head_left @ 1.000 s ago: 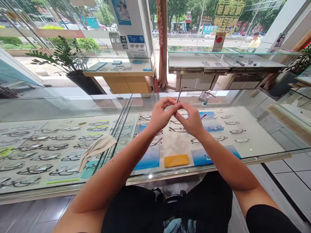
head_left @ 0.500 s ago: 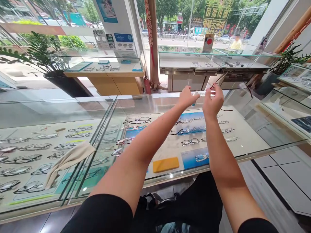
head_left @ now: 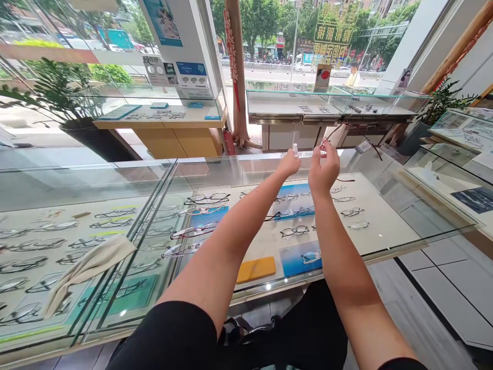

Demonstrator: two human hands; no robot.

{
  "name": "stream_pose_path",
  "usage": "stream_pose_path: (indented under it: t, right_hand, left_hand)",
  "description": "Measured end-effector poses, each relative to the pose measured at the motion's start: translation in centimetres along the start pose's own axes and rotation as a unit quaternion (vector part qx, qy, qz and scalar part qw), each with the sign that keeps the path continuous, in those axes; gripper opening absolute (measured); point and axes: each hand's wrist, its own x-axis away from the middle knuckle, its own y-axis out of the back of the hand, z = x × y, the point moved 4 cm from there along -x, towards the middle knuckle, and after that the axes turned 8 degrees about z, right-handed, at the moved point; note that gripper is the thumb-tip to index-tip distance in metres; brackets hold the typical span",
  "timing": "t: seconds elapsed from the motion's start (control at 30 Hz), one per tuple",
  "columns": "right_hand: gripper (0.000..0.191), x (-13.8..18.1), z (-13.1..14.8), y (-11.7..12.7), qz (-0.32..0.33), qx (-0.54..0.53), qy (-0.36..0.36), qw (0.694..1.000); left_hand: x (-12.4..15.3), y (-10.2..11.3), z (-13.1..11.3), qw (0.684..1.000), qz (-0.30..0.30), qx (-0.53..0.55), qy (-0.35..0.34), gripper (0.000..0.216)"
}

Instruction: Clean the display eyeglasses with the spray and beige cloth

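Note:
My left hand (head_left: pixel 289 165) is closed around a small bottle (head_left: pixel 295 148), whose white top sticks up above the fingers. Just right of it, my right hand (head_left: pixel 324 168) pinches a pair of eyeglasses (head_left: pixel 333 132) with thin dark reddish frames and temples pointing up and away. Its lenses are mostly hidden by the fingers. Both hands are held above the far side of a glass display counter (head_left: pixel 389 246). Rows of eyeglasses (head_left: pixel 295 231) lie under the glass, below my forearms. A yellow glasses case (head_left: pixel 256 269) is near the front edge.
A beige cloth (head_left: pixel 90 267) lies on the counter's left part. More display cases (head_left: pixel 157 123) stand by the windows, with another glass case (head_left: pixel 462 128) on the right. Potted plants (head_left: pixel 69 92) flank the room. A wooden post (head_left: pixel 239 77) rises beyond the counter.
My left hand has turned the bottle from tilted to upright and shifted slightly left and down. The right hand still holds the eyeglasses. The whole view has shifted a little.

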Motion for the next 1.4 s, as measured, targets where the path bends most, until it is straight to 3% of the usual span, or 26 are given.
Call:
stream_pose_path:
  t: [0.17,0.37,0.53,0.67,0.97,1.27,1.4]
  right_hand:
    - [0.053,0.3,0.6,-0.3,0.025,-0.027,0.026,0.999]
    - [0.043,2.4,3.9,-1.8,0.123,-0.144,-0.006,0.982]
    - [0.038,6.9,9.7,-3.6,0.28,-0.244,0.003,0.928]
    - [0.04,9.7,12.4,-4.3,0.359,-0.265,0.025,0.895]
    - [0.043,12.1,16.1,-4.5,0.44,-0.354,-0.02,0.825]
    - [0.051,13.7,15.5,-4.3,0.476,-0.376,-0.061,0.793]
    - [0.052,14.3,15.6,-4.5,0.491,-0.381,-0.065,0.781]
  left_hand:
    - [4.2,7.3,-1.0,0.998,-0.045,0.04,0.019,0.021]
    - [16.4,17.8,-0.7,0.983,-0.063,0.168,-0.036,0.02]
    - [26.5,22.3,0.7,0.979,-0.091,0.178,-0.033,0.072]
    - [29.4,22.4,1.8,0.974,-0.089,0.206,-0.01,0.08]
    - [29.3,20.1,1.1,0.975,-0.075,0.207,-0.038,0.081]
    - [29.7,18.0,0.8,0.962,0.008,0.271,-0.02,0.079]
    - [29.7,18.4,1.7,0.976,-0.038,0.213,-0.03,0.073]
